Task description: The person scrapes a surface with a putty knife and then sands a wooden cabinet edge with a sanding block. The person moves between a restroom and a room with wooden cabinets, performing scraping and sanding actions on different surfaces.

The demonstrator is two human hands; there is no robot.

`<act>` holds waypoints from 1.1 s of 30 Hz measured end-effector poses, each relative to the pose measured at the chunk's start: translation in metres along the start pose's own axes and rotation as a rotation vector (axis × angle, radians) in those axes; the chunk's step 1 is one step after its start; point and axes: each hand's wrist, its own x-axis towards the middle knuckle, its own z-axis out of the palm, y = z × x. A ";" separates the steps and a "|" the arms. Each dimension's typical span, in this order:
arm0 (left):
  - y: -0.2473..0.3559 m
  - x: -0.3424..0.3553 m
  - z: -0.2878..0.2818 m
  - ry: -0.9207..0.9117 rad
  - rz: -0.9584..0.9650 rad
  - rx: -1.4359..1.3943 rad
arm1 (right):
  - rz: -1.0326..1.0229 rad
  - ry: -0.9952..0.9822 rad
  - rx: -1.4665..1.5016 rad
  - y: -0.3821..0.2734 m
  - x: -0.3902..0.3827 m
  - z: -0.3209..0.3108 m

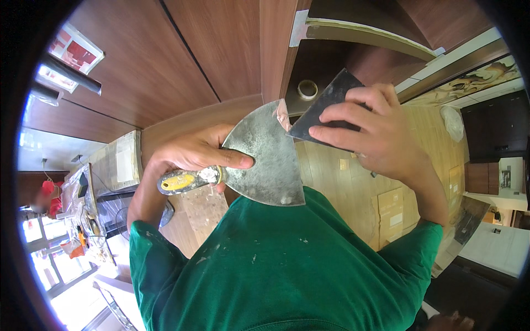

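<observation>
My left hand [193, 148] grips a wide putty knife [265, 163], its thumb flat on the whitened metal blade and the yellow-and-black handle lying under the palm. A smear of pinkish putty [282, 116] clings to the blade's upper right corner. Between the fingers and thumb of my right hand [381, 132] is a dark flat spreader [323, 117], held tilted. One corner of the spreader meets the blade's edge, right beside the putty. The fingers of my left hand behind the blade are mostly hidden.
A roll of tape [307, 89] rests beyond the spreader, by a dark recess. Brown wood panels [143, 49] rise ahead. At left stands a cluttered, plastic-covered table [91, 190], with a person in red [54, 201] past it. Cardboard [390, 212] lies on the floor at right.
</observation>
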 end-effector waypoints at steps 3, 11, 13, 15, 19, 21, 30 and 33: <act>-0.004 -0.001 -0.007 0.072 -0.011 -0.049 | 0.000 -0.034 0.008 0.009 -0.005 0.001; -0.039 -0.011 -0.034 0.189 0.193 -0.243 | 0.285 0.117 0.279 0.092 -0.007 -0.045; -0.051 -0.007 -0.031 0.181 0.247 -0.346 | 0.342 0.140 0.353 0.098 -0.013 -0.052; -0.058 0.000 -0.027 0.140 0.283 -0.460 | 0.379 0.150 0.461 0.102 -0.020 -0.053; -0.071 0.033 0.010 0.263 0.316 -0.422 | 0.261 0.274 0.459 0.107 -0.057 -0.049; -0.060 0.045 0.015 0.347 0.362 -0.411 | 0.326 0.390 0.579 0.121 -0.072 -0.045; -0.086 0.103 0.013 0.575 0.575 -0.378 | 0.748 0.779 1.524 0.151 -0.171 -0.059; -0.124 0.099 -0.052 0.598 0.514 -0.278 | 0.709 0.802 1.485 0.153 -0.189 -0.079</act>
